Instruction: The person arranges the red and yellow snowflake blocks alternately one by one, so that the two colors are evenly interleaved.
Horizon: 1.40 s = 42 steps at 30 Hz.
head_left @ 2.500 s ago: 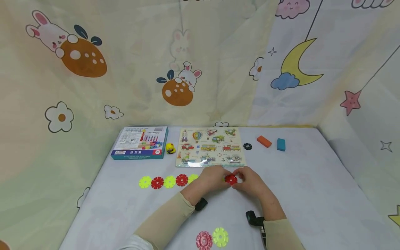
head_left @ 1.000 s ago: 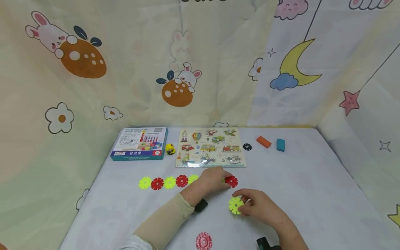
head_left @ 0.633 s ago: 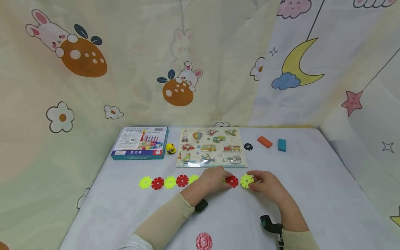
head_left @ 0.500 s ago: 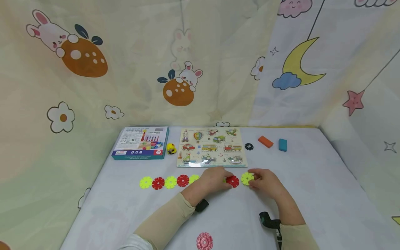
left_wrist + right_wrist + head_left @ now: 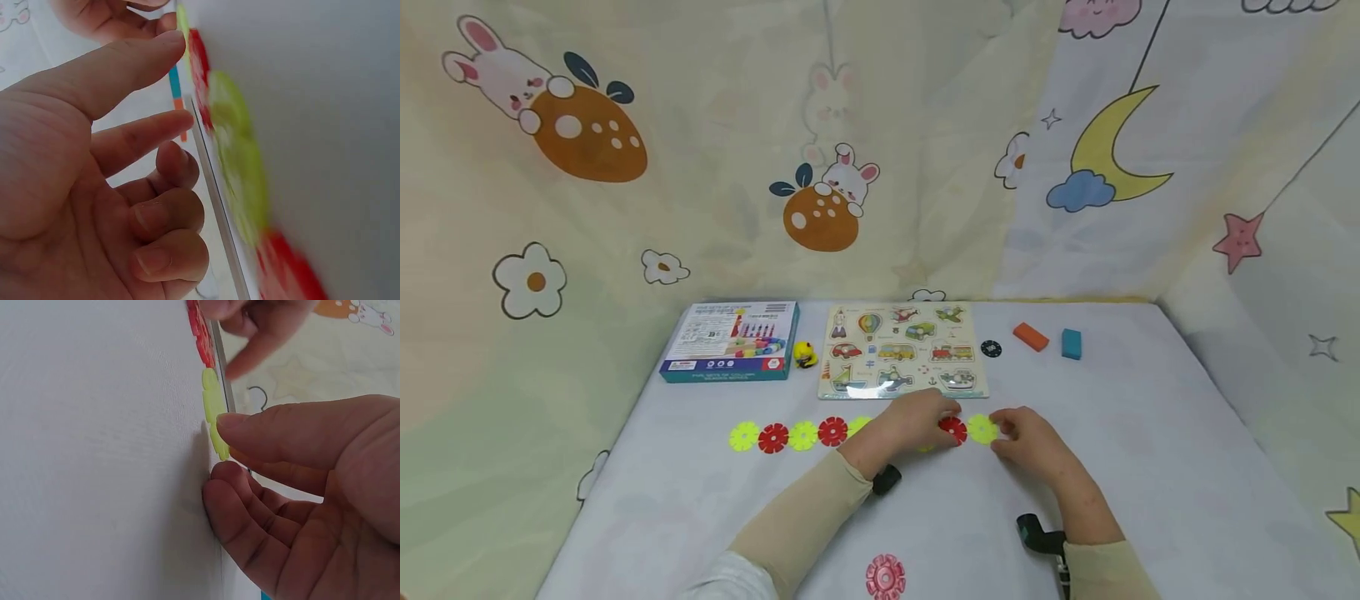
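Note:
Notched plastic building discs, like flat flowers in alternating yellow-green and red, lie in a row across the table. My left hand [image 5: 913, 425] is at a red disc [image 5: 955, 428], thumb and forefinger stretched out and spread beside it in the left wrist view. A yellow-green disc [image 5: 982, 429] sits at the row's right end, edge to edge with that red one. My right hand [image 5: 1033, 442] pinches its right edge; the thumb [image 5: 237, 428] overlaps the disc in the right wrist view. My left hand and forearm hide the row's middle.
A separate pinkish-red disc [image 5: 886, 577] lies near the front. Behind the row are a boxed set [image 5: 730, 342], a yellow duck toy [image 5: 805, 355], a vehicle picture puzzle [image 5: 902, 350], a black round piece [image 5: 991, 349], an orange block [image 5: 1031, 337] and a blue block [image 5: 1071, 344].
The right hand let go of the red disc, fetched a yellow-green disc from the front and brought it left against the red one. The left hand has shifted slightly, baring part of another yellow-green disc.

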Available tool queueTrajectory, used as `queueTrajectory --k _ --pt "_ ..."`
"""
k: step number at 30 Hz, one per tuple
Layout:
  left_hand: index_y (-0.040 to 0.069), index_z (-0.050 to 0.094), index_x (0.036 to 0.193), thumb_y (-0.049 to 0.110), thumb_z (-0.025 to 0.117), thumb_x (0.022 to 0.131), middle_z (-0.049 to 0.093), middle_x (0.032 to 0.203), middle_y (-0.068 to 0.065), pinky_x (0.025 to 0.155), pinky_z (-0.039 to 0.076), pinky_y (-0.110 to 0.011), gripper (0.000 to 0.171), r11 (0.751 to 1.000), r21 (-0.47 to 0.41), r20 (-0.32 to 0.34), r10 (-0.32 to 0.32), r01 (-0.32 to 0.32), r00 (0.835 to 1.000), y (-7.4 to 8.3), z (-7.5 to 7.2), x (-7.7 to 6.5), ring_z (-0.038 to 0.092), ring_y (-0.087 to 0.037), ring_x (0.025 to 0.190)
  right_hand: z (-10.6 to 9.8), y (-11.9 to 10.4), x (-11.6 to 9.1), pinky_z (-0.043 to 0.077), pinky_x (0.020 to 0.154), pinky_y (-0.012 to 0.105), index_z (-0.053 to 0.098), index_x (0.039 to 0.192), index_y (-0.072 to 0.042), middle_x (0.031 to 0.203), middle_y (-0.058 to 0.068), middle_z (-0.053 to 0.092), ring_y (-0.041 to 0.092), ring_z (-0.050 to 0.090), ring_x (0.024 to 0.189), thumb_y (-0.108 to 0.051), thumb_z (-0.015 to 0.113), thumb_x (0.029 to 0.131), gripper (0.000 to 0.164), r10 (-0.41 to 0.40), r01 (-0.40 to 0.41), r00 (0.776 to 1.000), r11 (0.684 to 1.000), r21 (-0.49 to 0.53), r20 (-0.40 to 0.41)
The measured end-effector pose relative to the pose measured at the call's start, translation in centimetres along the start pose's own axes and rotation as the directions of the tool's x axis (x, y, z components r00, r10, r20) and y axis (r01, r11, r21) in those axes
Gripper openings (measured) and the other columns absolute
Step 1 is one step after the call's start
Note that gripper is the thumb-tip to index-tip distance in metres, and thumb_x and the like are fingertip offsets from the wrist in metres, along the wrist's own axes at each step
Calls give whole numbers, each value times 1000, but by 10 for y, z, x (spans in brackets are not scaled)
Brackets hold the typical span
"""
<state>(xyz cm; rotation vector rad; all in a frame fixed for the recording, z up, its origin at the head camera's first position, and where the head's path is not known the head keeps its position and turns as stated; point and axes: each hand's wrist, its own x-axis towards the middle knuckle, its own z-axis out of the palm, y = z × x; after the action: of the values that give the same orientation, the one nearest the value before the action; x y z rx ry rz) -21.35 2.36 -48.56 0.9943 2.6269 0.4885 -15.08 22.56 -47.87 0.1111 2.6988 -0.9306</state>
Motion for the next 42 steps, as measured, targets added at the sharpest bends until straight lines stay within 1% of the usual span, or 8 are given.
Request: queueTrajectory --k 6,12,14,19,25,32,37,42 --pt "24 61 125 40 72 81 61 93 14 65 40 -20 49 998 -16 48 67 -66 997 12 5 23 50 -6 77 1 1 -4 45 68 33 57 125 -5 93 5 52 20 48 81 -17 69 85 43 -42 42 999 999 28 -1" --pt "25 66 120 37 74 80 63 95 16 65 40 -20 43 998 -11 50 64 -64 997 18 8 31 50 -5 75 7 -11 -37 42 57 29 62 110 -12 77 3 52 17 51 67 -32 67 88 30 -101 81 989 981 178 105" --pt "26 66 120 37 74 80 64 96 16 65 40 -20 42 998 -24 47 65 -64 997 18 9 30 50 -5 75 17 -18 -50 41 56 28 63 102 -15 75 0 53 14 50 66 -34 66 87 24 -178 142 969 969 200 171" --pt "26 65 121 38 74 80 64 99 16 65 39 -18 44 996 -34 53 85 -83 995 19 9 28 50 -4 76 55 -43 -80 41 58 25 65 97 -20 72 -6 53 9 49 66 -32 71 83 19 -328 264 881 939 222 340" --pt "26 65 123 38 74 80 64 97 16 65 39 -18 45 997 -35 50 66 -64 997 19 6 28 50 -4 76 93 -80 -92 46 70 28 62 102 -23 86 -13 52 3 49 75 -36 76 77 32 -268 277 849 960 48 455" --pt "24 65 123 37 74 80 65 102 15 66 40 -17 46 996 -75 52 51 -47 997 18 6 26 50 -4 76 105 -92 -91 45 66 23 60 89 -20 81 -14 47 1 45 67 -44 79 72 35 -350 460 810 877 -139 470" --pt "25 64 123 38 75 79 65 103 16 67 40 -17 46 996 -75 54 47 -43 997 17 6 26 50 -3 77 103 -98 -95 43 63 23 56 82 -22 73 -12 48 3 46 65 -35 78 75 26 -280 398 816 906 -141 506" --pt "26 64 123 38 74 80 64 103 17 67 40 -17 46 996 -77 59 54 -49 997 15 7 28 50 -3 77 86 -96 -99 43 60 26 57 77 -24 68 -8 55 8 51 66 -25 74 79 17 -239 253 818 966 46 524"
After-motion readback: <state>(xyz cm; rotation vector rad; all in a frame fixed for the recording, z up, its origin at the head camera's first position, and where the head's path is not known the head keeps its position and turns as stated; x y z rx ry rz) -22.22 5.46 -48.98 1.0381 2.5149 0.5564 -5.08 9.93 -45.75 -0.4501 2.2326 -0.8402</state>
